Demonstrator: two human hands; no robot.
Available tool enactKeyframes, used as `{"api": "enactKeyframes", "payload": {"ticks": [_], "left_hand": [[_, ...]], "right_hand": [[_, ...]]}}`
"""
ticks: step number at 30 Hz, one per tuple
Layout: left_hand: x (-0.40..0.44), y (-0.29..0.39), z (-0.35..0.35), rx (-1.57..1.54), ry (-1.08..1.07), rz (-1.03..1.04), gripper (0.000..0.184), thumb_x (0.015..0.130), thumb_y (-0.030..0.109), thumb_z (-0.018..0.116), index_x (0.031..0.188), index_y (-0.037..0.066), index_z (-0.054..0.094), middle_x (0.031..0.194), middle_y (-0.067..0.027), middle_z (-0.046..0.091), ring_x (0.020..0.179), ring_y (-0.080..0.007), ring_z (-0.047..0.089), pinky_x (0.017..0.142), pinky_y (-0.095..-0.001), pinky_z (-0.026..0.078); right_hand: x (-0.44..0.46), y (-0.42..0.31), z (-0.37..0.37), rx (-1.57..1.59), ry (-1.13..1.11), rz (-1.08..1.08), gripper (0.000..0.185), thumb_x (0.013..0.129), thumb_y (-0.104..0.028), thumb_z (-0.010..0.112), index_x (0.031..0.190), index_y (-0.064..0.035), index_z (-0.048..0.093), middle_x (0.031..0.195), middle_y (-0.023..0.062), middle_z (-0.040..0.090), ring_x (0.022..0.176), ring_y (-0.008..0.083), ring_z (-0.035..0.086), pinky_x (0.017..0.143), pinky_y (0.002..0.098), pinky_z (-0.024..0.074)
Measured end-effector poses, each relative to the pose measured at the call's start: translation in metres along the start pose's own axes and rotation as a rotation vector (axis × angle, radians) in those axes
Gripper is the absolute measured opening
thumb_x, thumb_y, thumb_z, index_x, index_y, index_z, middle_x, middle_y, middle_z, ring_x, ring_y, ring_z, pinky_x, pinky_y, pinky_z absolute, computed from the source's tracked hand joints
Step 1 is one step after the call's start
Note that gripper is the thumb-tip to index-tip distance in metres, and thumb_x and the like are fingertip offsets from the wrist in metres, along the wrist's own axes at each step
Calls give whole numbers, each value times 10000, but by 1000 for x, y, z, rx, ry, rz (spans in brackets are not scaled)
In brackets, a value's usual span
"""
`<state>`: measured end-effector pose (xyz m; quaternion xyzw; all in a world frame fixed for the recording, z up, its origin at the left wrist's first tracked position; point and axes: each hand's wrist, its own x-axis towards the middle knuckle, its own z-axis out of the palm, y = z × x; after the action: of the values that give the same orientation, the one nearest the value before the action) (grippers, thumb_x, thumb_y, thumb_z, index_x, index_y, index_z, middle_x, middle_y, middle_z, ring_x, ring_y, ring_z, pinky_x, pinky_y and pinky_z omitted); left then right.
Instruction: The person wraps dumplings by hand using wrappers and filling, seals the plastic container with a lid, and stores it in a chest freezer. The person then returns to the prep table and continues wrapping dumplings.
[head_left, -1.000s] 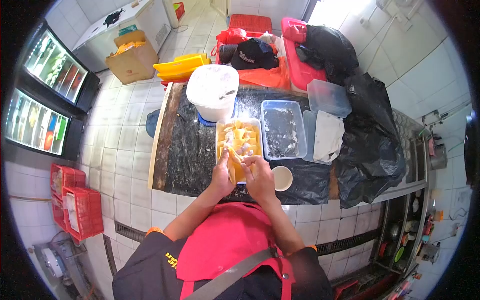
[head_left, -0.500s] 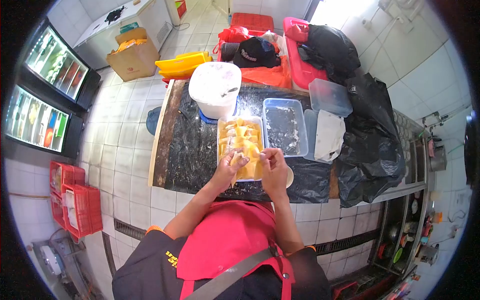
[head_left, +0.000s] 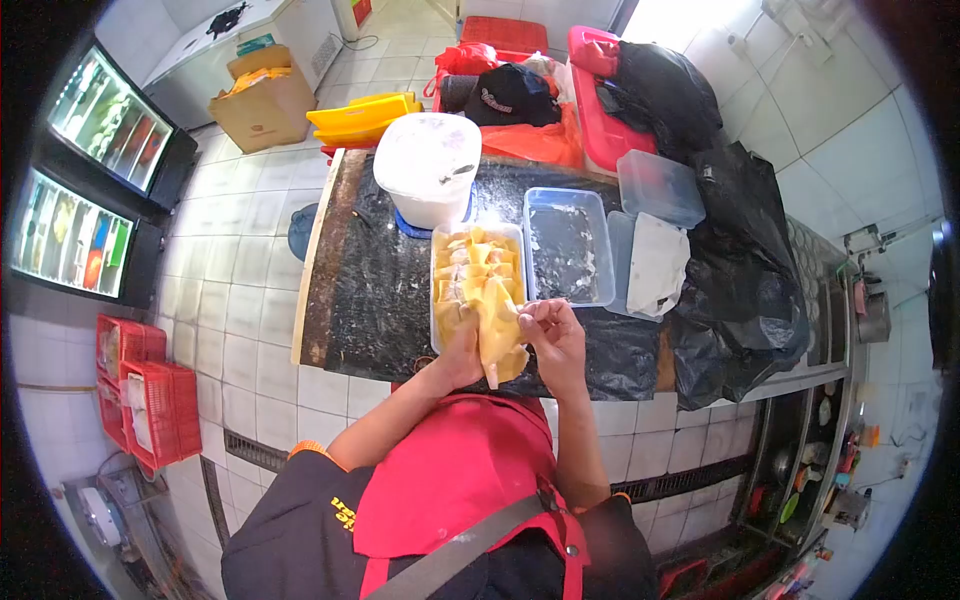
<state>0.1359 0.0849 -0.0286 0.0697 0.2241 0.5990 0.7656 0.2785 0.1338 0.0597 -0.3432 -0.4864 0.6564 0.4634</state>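
The left hand (head_left: 459, 352) comes in from the near left, forearm angled toward the far right, and its fingers are closed on the left side of a yellow sheet (head_left: 496, 318). The right hand (head_left: 555, 342) rises from the near right, wrist bent, thumb and fingertips drawn together just at the sheet's right edge; I cannot tell whether they clamp it. The sheet lies between the two hands, upright and slightly folded, with its narrow end pointing to the near side. Behind it, the filled container (head_left: 434, 285) holds rows of yellow folded pieces (head_left: 478, 258) on the black-covered table (head_left: 385, 300). A clear container (head_left: 608, 262) stands just right of it, and a white tub (head_left: 428, 165) stands at its far left.
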Motion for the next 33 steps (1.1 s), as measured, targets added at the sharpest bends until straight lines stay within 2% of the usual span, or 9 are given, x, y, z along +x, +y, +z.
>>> {"api": "enactKeyframes", "payload": {"ticks": [3,8,10,13,18,20,27,30,33], "left_hand": [[-3,25,26,-185,-46,-29,775,960,668,378,1472,87,358,1397,-137,518,1245,-280,549,1069,-476,437],[-7,37,26,185,247,189,334,933,133,680,1237,53,569,1142,-75,662,978,-195,674,793,-354,593],[-16,51,13,208,293,189,312,932,125,679,1216,39,583,1121,-77,670,966,-194,678,793,-351,593],[-28,67,21,273,385,201,291,903,94,706,1166,4,617,1060,-77,690,937,-180,686,801,-345,589],[-29,64,31,514,365,309,325,875,60,730,1177,5,621,1068,-80,694,927,-176,687,815,-336,582],[-33,64,41,573,363,272,323,877,61,729,1177,3,625,1071,-79,695,925,-170,686,808,-327,581],[-38,50,58,647,319,248,335,882,72,729,1189,-10,626,1085,-76,697,923,-147,679,802,-289,564],[-37,47,46,590,395,262,341,873,90,742,1179,-11,631,1081,-78,698,918,-137,678,807,-276,559],[-43,51,36,706,420,211,348,862,125,759,1155,-26,647,1031,-77,707,879,-124,674,788,-272,557]], "right_hand": [[-1,4,-9,-200,58,55,98,935,4,628,938,-34,537,971,52,632,864,94,607,793,227,487],[-21,5,-35,-632,98,158,142,910,-114,676,1009,-29,619,1117,131,654,994,212,645,865,299,508],[-31,34,-63,-1426,233,-244,313,901,-300,674,1110,-68,669,1337,195,545,1235,365,519,1017,451,430],[-50,51,-72,-1597,221,32,420,915,-433,613,1159,-97,679,1490,210,391,1387,462,308,1107,553,293],[-40,38,-54,-1388,85,64,372,914,-412,623,1131,-123,710,1565,213,283,1421,487,243,1135,558,248],[-23,10,-28,-904,-68,-113,317,912,-355,648,1164,-170,701,1584,211,247,1439,458,235,1146,536,240],[9,12,7,-1155,-150,-455,358,892,-266,699,1214,-117,653,1500,220,400,1378,412,382,1118,486,316],[0,25,6,-523,-142,44,301,867,-167,742,1140,-69,661,1110,150,671,983,289,677,824,353,542],[-14,22,11,-660,-72,34,240,868,-137,738,1079,-47,670,949,120,700,880,248,697,764,339,554]]}}
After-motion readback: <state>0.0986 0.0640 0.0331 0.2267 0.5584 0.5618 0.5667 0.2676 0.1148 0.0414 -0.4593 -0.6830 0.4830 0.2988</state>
